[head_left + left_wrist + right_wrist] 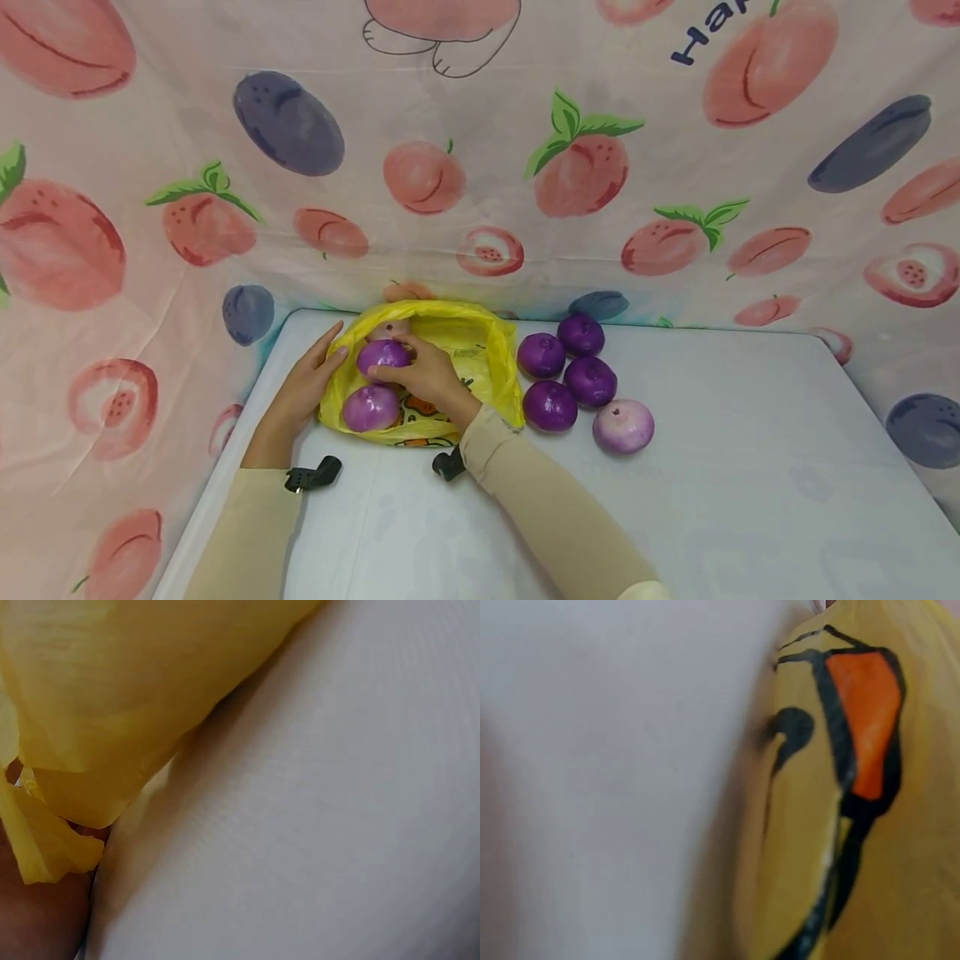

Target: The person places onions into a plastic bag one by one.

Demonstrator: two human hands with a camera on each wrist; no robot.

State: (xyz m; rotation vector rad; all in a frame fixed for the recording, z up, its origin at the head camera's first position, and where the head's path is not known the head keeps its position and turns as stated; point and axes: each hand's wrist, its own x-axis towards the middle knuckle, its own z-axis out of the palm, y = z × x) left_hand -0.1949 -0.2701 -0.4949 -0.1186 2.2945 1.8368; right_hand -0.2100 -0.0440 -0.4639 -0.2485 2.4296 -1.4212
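Note:
A yellow plastic bag [491,367] lies on the table with its mouth spread wide. Inside its left part are a pale onion [388,330] at the back and a light purple onion [372,407] at the front. Between them, my right hand [427,372] reaches in and grips a purple onion [382,357] with thumb and fingers. My left hand [303,379] holds the bag's left rim, thumb and fingers at the edge. The left wrist view shows yellow plastic [120,682] close up, partly covering the hand. Printed plastic [810,802] fills the right wrist view's right side; the right hand's fingers are hidden there.
Right of the bag sit several dark purple onions [590,382] in a cluster, with one paler onion [623,427] at their front right. The white table [750,467] meets a fruit-print cloth [480,108] at the back and left.

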